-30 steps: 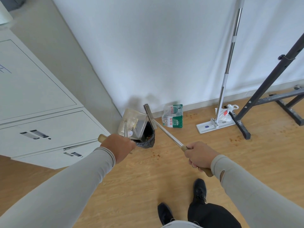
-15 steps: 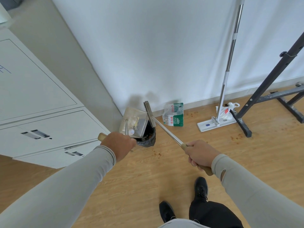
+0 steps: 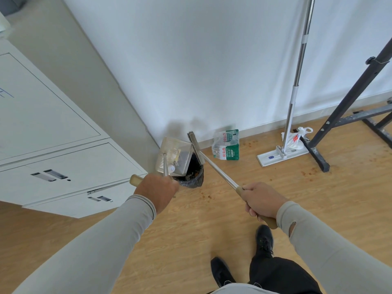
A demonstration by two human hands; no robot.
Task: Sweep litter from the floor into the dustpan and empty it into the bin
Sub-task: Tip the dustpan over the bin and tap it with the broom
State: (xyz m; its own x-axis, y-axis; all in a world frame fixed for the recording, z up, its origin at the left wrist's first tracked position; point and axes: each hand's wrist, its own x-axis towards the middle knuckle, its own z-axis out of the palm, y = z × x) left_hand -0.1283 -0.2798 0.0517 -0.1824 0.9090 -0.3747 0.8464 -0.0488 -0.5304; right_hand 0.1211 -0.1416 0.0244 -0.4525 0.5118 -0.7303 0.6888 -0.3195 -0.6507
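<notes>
Item 1. Left hand point(image 3: 157, 188): I logged it wrapped round the tan grip of the dustpan point(image 3: 174, 154) handle, fingers curled tight on it. The metal pan was raised and tilted over the bin point(image 3: 192, 177), its open edge toward the bin's mouth, scraps showing inside the pan.

Item 2. Right hand point(image 3: 262, 202): I noted it closed round the tan grip of the brush point(image 3: 196, 148), fingers curled on the handle. The silver shaft ran up and left from the hand; the dark bristle head stood at the pan's right edge, above the bin rim.

Item 3. Bin: small, lined with a black bag, standing on the wooden floor point(image 3: 233, 219) in the corner beside the white cabinet point(image 3: 63, 166). Dark litter showed inside it.

Item 4. Loose litter point(image 3: 206, 196): small orange-brown specks lay on the floor just right of the bin and further right near the black stand point(image 3: 339, 115).

Item 5. Surroundings: a green-and-white pack in clear wrap point(image 3: 227, 145) sat against the wall point(image 3: 201, 60); a flat mop point(image 3: 282, 154) stood upright beside a white plastic bag point(image 3: 296, 139). I saw two black shoes point(image 3: 264, 240) at the lower edge
</notes>
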